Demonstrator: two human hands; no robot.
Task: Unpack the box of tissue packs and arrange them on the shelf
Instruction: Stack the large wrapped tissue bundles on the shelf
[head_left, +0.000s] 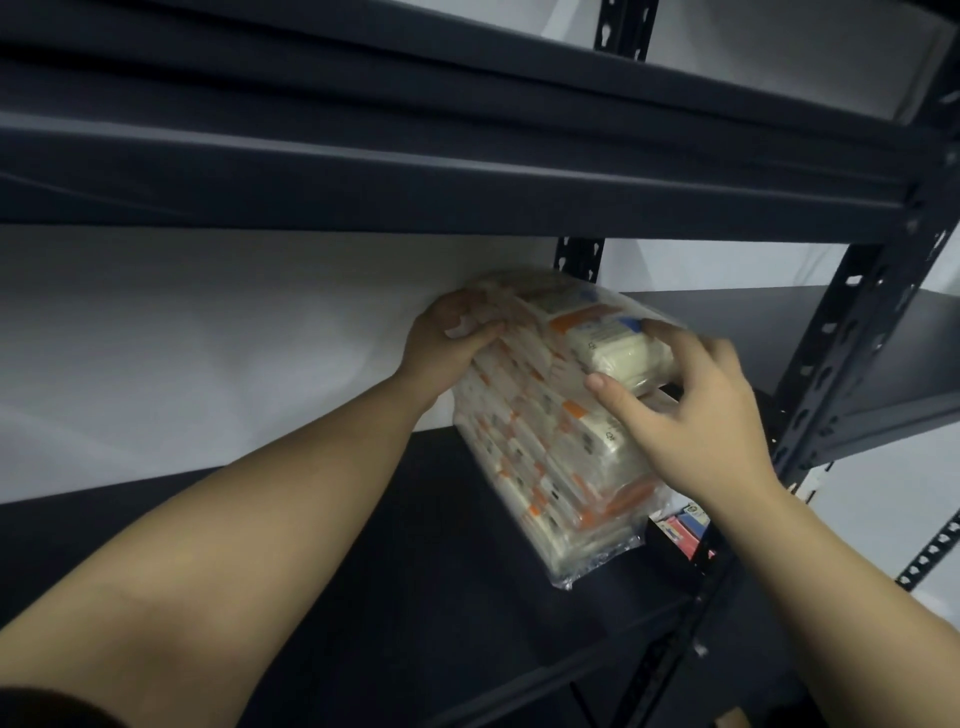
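I see 2 hands on a big clear-plastic bundle of white and orange tissue packs (550, 415); it sits on the dark metal shelf (415, 545) at 3 o'clock; my left hand (447, 343) curls round its top corner at 10 o'clock; my right hand (696, 410) grips its end at 3 o'clock, fingers spread wide.
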